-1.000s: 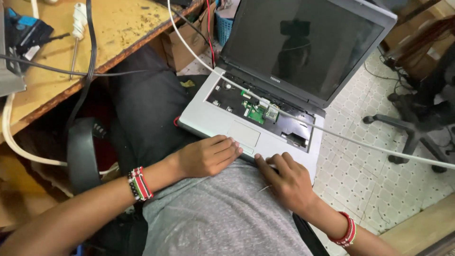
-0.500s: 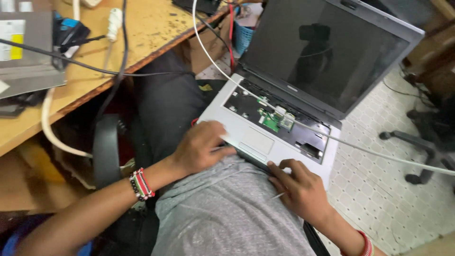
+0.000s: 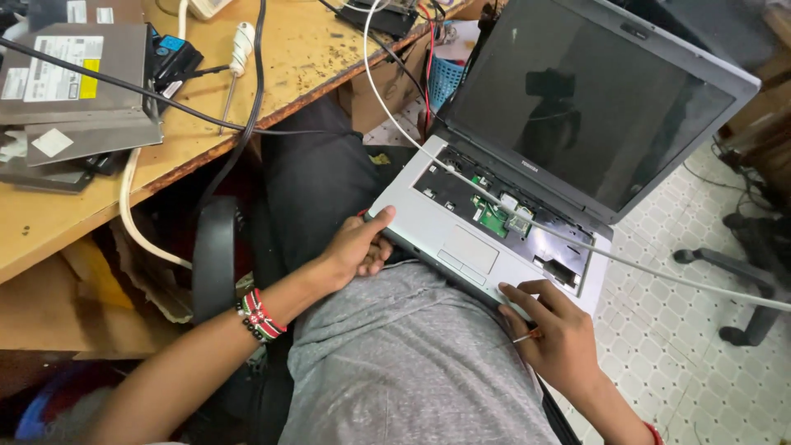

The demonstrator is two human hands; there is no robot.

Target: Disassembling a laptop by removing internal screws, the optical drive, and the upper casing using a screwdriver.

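laptop (image 3: 527, 222) open on lap, keyboard off | L hand (image 3: 358, 247) gripping its left front corner | R hand (image 3: 552, 330) fingers curled on right front edge, small screwdriver (image 3: 527, 335) tucked in

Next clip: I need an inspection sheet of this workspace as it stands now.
Surface: wooden desk, scuffed and speckled.
Job's things: open grey laptop on the lap, keyboard removed, green board exposed, screen dark.
Clutter: flat metal drives stacked on the desk.
Hands: left hand grips the laptop's front left edge; right hand at the front right corner, holding a small red-tipped tool.
Cables: white cable crosses the laptop; black cables on the desk.
Surroundings: patterned tile floor, chair base.
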